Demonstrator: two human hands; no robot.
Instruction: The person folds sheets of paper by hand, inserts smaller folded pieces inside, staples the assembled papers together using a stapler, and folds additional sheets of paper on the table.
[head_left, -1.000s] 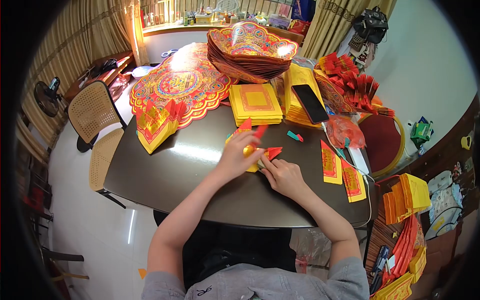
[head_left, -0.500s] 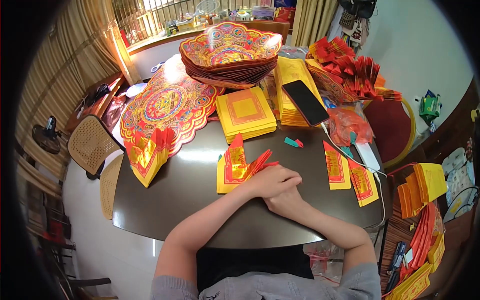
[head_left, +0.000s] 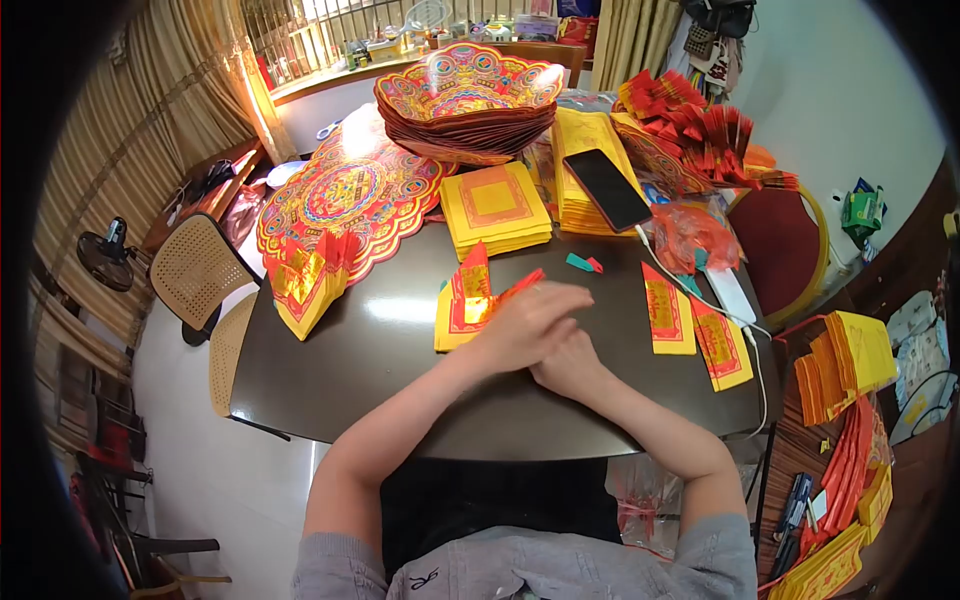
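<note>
My left hand is laid across the top of my right hand, over the dark table. Its fingers stretch to the right and nothing shows in them. The right hand's fingers are mostly hidden beneath it. Just behind my left hand stands a folded yellow and red joss paper piece with gold foil, its right side partly covered by that hand. Beyond lies a stack of square yellow joss paper. To the right lie two folded yellow paper strips, one upright and one slanted.
Another folded paper piece is at the left, by a scalloped patterned sheet. Stacked patterned paper bowls stand behind. A phone rests on yellow paper; a white cable crosses the right side. Red folded papers fill the back right.
My left hand has shifted slightly, its fingers lifting a little off the right hand. The view has tilted a bit; the papers stay where they were on the table.
</note>
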